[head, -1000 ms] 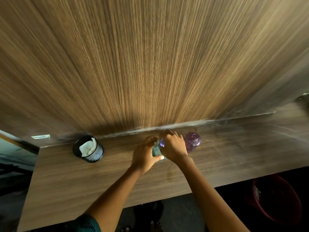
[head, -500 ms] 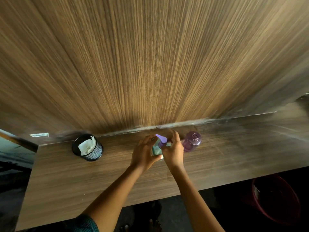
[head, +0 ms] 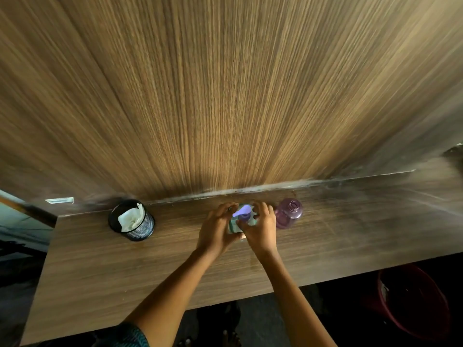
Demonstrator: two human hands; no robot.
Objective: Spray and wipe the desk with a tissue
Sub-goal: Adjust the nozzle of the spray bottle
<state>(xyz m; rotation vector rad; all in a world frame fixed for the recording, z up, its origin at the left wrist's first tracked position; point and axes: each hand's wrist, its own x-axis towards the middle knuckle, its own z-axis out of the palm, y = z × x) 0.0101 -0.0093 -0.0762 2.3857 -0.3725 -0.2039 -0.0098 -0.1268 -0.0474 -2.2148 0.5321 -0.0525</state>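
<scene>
Small pale-green spray bottle with lilac nozzle [head: 242, 217]: nozzle newly uncovered; left hand [head: 215, 230], right hand [head: 260, 227] both clasp it; spraying imminent, likely.

**Desk layout along the back panel**

On the long wood-grain desk [head: 125, 284], the black mesh cup [head: 132, 220] stands at left with a crumpled white tissue [head: 130, 218] inside. The lavender-nozzled spray bottle [head: 241, 217] sits mid-desk between both hands; the translucent purple bottle [head: 288, 213] stands just right of it. A red plastic bucket [head: 413, 301] sits below, at right.
</scene>
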